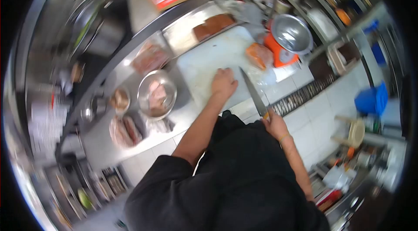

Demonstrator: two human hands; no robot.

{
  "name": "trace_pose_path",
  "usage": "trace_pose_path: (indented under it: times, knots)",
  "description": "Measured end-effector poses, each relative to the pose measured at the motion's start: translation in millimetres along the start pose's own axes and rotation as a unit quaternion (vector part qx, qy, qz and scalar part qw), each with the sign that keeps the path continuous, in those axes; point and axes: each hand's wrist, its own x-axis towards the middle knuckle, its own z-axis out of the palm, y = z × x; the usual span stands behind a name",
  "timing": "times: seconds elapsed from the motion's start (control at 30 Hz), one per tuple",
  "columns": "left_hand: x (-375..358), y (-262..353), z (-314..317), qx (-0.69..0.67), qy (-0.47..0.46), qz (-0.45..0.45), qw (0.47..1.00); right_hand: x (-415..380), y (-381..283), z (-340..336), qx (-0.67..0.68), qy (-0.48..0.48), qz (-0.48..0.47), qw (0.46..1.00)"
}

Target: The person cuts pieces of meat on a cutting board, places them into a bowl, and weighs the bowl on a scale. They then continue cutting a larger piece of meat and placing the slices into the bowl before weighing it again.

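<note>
My left hand (pixel 224 82) rests on the white cutting board (pixel 198 63), fingers bent and slightly apart, with nothing visible in it. My right hand (pixel 275 125) is closed around the handle of a kitchen knife (pixel 253 92). The long blade points away from me along the board's right edge, its tip to the right of my left hand. To the right of the board lies an orange-coloured piece (pixel 260 55) in clear plastic. On the left, a metal bowl (pixel 173 96) holds pale pink meat pieces (pixel 156 94).
An orange scale (pixel 285 60) carries a metal bowl (pixel 291 34) at the back right. Bagged meat (pixel 150 58), a smaller bowl (pixel 120 100) and another meat package (pixel 125 131) stand left. Brown blocks (pixel 213 26) lie behind the board. A floor drain grate (pixel 300 94) runs at right.
</note>
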Motion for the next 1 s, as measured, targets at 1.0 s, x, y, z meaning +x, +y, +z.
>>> trace_pose_path:
  times: [1.0]
  knots:
    - [-41, -47, -87, -0.075, 0.236, 0.058, 0.967, 3, 10, -47, -0.054, -0.028, -0.026, 0.998]
